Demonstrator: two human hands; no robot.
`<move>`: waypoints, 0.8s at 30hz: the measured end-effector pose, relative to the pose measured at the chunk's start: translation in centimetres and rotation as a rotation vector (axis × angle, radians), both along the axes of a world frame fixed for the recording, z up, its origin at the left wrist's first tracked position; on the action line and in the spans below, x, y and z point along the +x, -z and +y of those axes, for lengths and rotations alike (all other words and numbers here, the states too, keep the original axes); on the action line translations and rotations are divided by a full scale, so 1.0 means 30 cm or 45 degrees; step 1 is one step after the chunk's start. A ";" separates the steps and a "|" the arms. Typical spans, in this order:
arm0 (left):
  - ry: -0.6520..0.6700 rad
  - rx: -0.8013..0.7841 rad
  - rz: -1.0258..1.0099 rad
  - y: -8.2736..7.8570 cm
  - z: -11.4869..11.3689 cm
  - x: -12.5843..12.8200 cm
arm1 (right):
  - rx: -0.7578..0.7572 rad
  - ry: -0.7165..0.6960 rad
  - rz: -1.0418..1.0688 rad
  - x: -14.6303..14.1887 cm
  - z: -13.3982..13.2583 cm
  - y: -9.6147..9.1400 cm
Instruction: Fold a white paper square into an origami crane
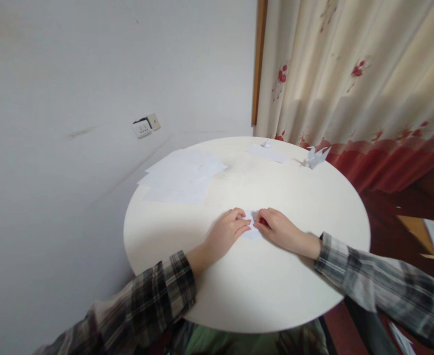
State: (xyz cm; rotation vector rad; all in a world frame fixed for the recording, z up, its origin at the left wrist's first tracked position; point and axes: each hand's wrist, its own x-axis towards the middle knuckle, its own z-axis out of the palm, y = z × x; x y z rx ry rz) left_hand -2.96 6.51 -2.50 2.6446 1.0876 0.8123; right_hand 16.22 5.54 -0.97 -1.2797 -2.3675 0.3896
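Head view: takes in a round white tabletop [269, 296], with a small white paper [252, 233] near its centre, held at 9 o'clock in the narrow grip of the left hand [227, 229] and at 3 in the pinched grip of the right hand [276, 227]. Shows overlapping white sheets [183, 175] between 10 and 11, a flat sheet [271, 154] bearing a small folded piece [267, 144] at 12, a pointed paper figure [315, 158] toward 1. Includes, beyond, a scuffed pale wall [72, 74] from 9 to 12, a red-flowered cream curtain [343, 88] at 1, dark red floor [381, 222] at 3.
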 end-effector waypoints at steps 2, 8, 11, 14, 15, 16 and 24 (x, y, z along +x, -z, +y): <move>0.024 0.008 -0.010 0.002 0.008 -0.003 | 0.002 0.007 0.031 0.000 -0.003 0.000; 0.015 -0.067 -0.047 -0.016 0.008 0.002 | -0.037 0.054 0.005 -0.008 0.003 0.002; 0.009 -0.087 -0.048 -0.021 0.005 0.004 | -0.052 0.084 0.015 -0.013 0.005 0.004; 0.024 -0.077 -0.047 -0.019 0.007 0.003 | -0.063 0.105 0.038 -0.016 0.004 0.007; 0.031 -0.070 -0.047 -0.017 0.009 0.003 | -0.063 0.111 0.046 -0.017 0.003 0.008; 0.040 -0.063 -0.044 -0.016 0.010 0.002 | -0.061 0.117 0.052 -0.018 0.001 0.010; 0.064 -0.027 0.037 -0.030 0.014 0.004 | -0.038 0.169 0.051 -0.024 -0.007 0.015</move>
